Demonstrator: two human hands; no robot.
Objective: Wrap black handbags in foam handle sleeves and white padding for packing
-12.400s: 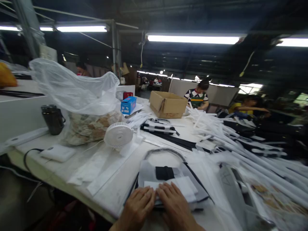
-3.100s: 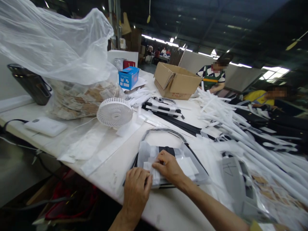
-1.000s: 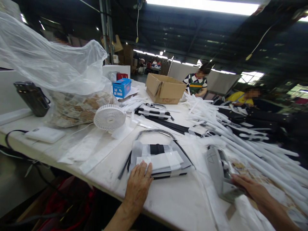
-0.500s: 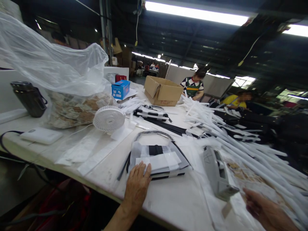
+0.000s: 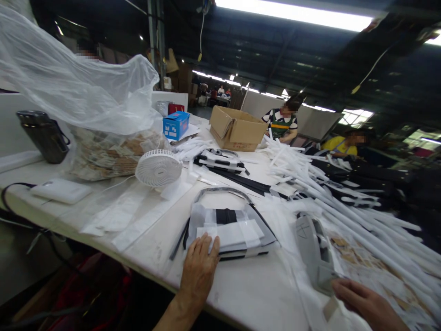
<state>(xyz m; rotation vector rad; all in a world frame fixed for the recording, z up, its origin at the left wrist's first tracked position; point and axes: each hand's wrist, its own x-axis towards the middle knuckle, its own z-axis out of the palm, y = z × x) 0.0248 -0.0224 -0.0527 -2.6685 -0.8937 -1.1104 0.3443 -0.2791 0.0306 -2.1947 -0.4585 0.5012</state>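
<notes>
A bag with white wrapping and a black strap lies on the white table, its covered handle arching towards the back. On its near left part my left hand rests flat, fingers stretched out over a white sheet. A grey tape dispenser stands to the right of the bag. At its near end my right hand has thumb and fingers pinched together. Whatever is between those fingertips is too small to make out.
A small white fan stands left of the bag, before a plastic sack of packets. Behind are another bag, a carton and a blue box. White strips pile up at right. Co-workers sit beyond.
My right hand has moved left to the near end of the tape dispenser, and its fingers have closed there. The left hand stays on the bag. The view has shifted slightly.
</notes>
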